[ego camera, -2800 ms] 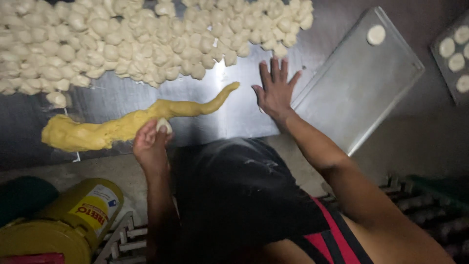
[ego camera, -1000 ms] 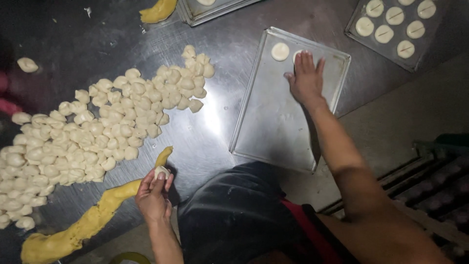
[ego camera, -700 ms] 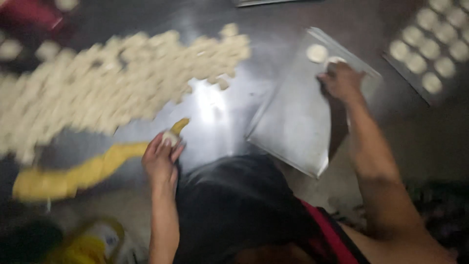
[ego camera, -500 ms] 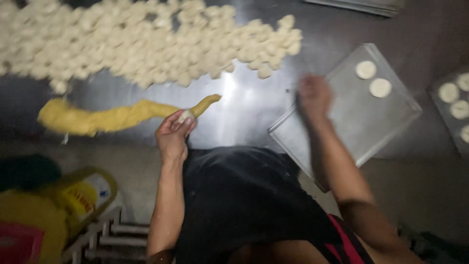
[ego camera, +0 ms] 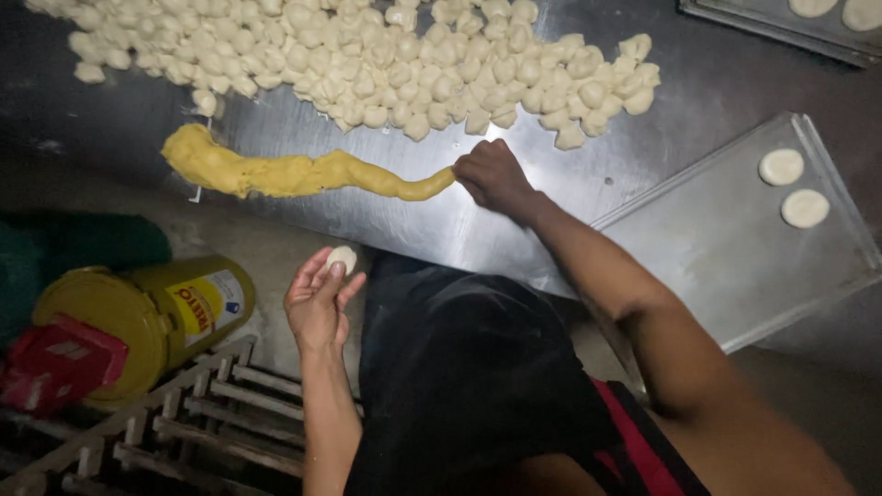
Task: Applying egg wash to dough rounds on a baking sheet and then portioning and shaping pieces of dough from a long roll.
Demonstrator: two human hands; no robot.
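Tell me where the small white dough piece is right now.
In the head view, the small white dough piece sits at the left hand fingertips, held off the table's near edge, below the yellow filling rope.

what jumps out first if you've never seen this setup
A big heap of pale dough pieces covers the far side of the steel table. In front of it lies a long yellow rope of filling, whose near end the right hand pinches. The left hand holds one small dough ball off the table's edge.
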